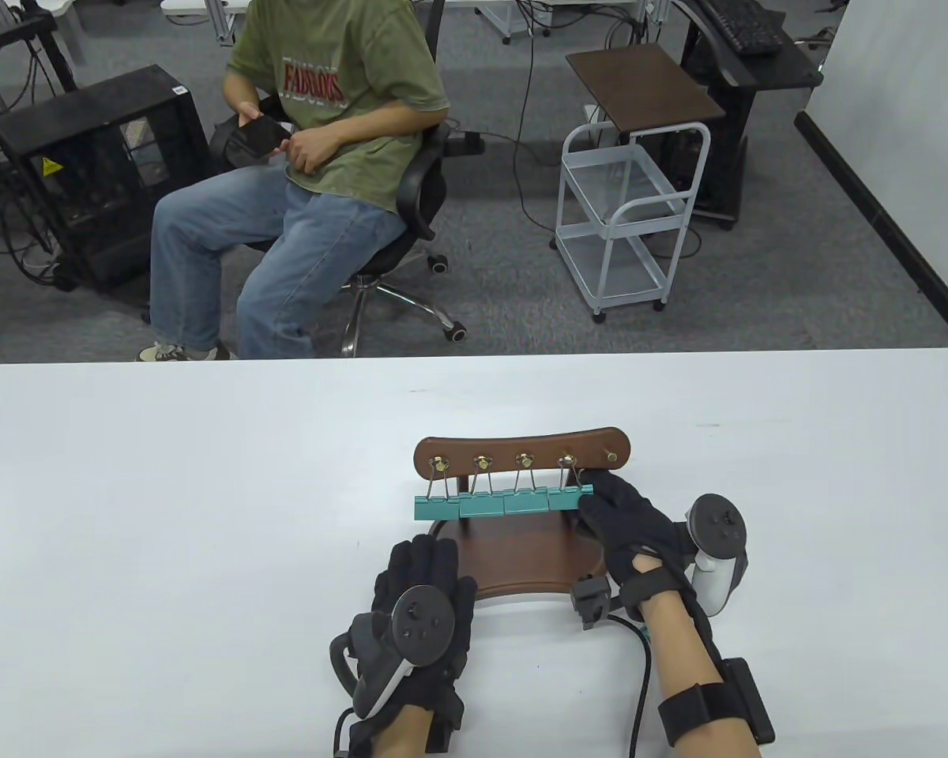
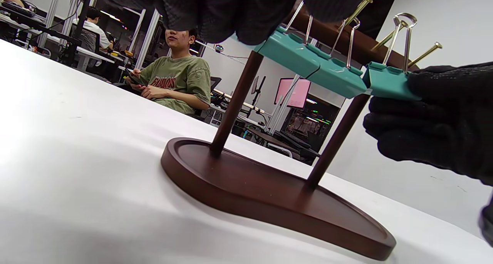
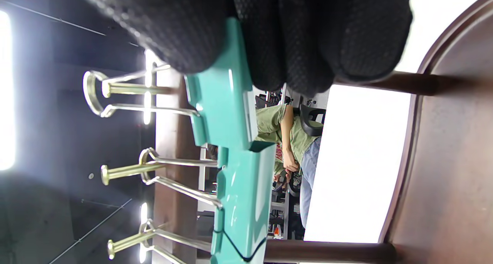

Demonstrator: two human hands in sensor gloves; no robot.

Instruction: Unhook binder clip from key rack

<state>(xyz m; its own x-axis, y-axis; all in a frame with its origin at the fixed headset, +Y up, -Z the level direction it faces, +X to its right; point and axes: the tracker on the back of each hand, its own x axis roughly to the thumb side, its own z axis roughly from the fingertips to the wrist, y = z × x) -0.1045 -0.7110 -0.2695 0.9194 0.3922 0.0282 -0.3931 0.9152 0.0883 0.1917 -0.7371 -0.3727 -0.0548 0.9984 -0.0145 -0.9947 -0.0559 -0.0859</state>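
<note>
A brown wooden key rack (image 1: 521,452) stands on its base (image 1: 521,564) on the white table. Several teal binder clips hang from its brass hooks in a row (image 1: 482,504). My right hand (image 1: 594,499) pinches the rightmost clip (image 1: 569,497); in the right wrist view my fingers (image 3: 269,37) grip its teal body (image 3: 223,102) while its wire loop (image 3: 94,91) sits on the hook. The left wrist view shows that clip (image 2: 389,83) too. My left hand (image 1: 423,557) lies open at the base's front left edge, holding nothing.
The rack's far right hook (image 1: 610,455) is bare. A person in a green shirt (image 1: 332,95) sits on a chair beyond the table's far edge. A white cart (image 1: 632,213) stands on the floor behind.
</note>
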